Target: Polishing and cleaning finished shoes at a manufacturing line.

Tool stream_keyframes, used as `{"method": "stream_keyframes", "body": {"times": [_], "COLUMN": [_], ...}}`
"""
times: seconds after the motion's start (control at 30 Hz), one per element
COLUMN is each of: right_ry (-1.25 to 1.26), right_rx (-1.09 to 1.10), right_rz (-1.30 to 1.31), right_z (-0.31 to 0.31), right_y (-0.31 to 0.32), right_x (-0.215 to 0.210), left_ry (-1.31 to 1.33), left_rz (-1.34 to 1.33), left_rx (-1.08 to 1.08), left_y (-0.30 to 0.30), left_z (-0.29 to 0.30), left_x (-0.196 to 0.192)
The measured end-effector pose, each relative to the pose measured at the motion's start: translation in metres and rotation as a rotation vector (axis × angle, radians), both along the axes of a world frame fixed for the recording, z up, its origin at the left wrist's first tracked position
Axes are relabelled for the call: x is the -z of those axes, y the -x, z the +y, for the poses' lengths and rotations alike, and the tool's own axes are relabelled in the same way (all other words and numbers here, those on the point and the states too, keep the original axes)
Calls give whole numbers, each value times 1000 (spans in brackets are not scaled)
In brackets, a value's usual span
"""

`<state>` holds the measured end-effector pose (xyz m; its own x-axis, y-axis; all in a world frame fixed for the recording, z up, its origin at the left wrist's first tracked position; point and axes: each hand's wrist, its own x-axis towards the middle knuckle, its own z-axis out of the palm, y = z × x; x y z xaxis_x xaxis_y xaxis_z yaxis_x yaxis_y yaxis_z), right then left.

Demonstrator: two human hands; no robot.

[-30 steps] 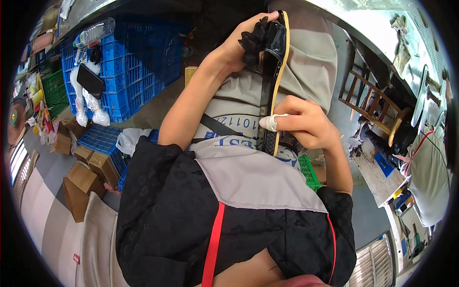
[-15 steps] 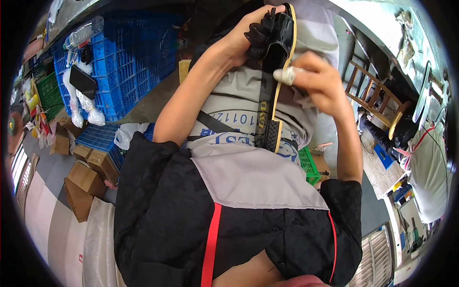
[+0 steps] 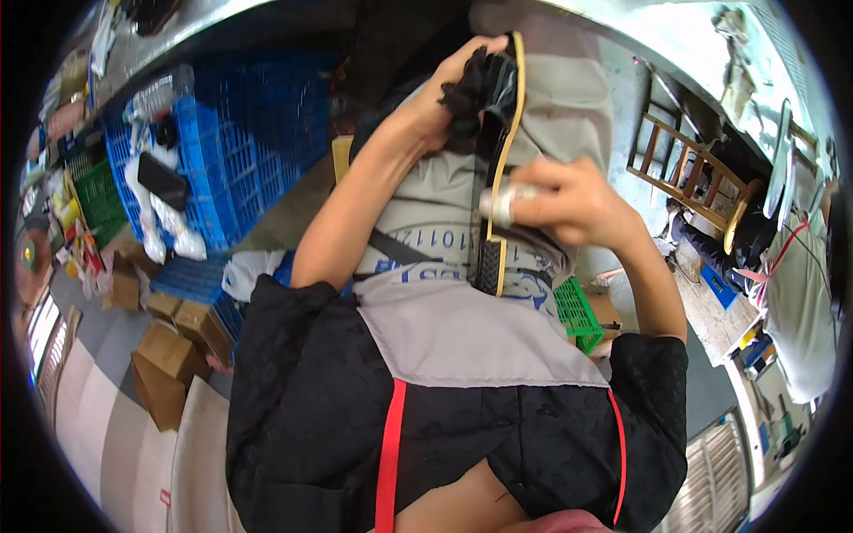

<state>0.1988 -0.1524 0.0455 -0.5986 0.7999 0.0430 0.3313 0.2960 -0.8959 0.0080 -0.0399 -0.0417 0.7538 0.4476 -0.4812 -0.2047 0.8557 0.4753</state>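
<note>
My left hand is closed around the front part of a black sandal, which lies lengthwise over my lap. The sandal has a dark ruffled bow on its upper, a tan line along the sole edge and a low patterned heel pointing toward me. At the right side of the sole, near the middle, my right hand has its fingers curled in. A white wrap covers a fingertip there, slightly blurred and against or very close to the sole edge. Whatever that hand may pinch is hidden. Beneath the sandal is a grey apron with blue print.
Blue crates stand at the left, with a plastic bottle and a black phone on top. Cardboard boxes sit lower left. A green basket is by my right side; a wooden chair stands farther right.
My right hand has moved down along the sole edge toward the heel and slightly left. The sandal, still in my left hand, has shifted slightly left and down in the view.
</note>
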Motion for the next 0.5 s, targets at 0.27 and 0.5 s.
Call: {"method": "stream_keyframes", "body": {"times": [0.27,0.5], "right_ry": [-100,-995], "right_rx": [146,1207], "right_rz": [89,-512], "right_z": [25,110], "right_y": [-35,-98], "right_x": [-50,-98], "left_ry": [73,1], "left_rz": [67,13], "left_rx": [5,-144], "left_y": [1,2], "left_z": [9,10], "left_x": [-8,-3]}}
